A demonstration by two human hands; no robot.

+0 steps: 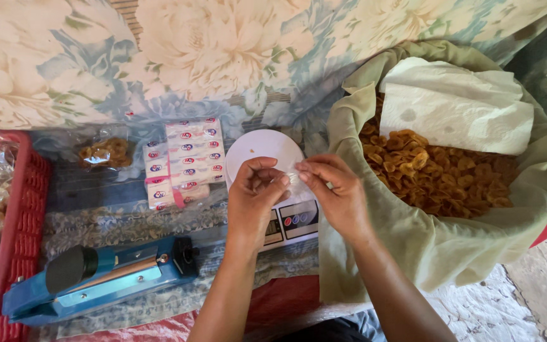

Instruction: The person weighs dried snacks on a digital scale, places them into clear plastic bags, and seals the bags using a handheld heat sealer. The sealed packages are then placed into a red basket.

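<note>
My left hand (256, 193) and my right hand (333, 190) meet above a small white kitchen scale (262, 147), each pinching an edge of a thin clear plastic bag (294, 176) between fingertips. The bag looks empty and is hard to make out. To the right sits a large basin lined with green cloth (438, 247), filled with golden fried chips (438, 174). A white paper towel (457, 104) lies over the far part of the chips.
A blue hand sealer (102, 275) lies at the lower left. A red basket (14, 240) of filled clear bags stands at the left edge. A stack of small printed labels (185, 161) and one packed bag of chips (104, 152) lie beyond the scale.
</note>
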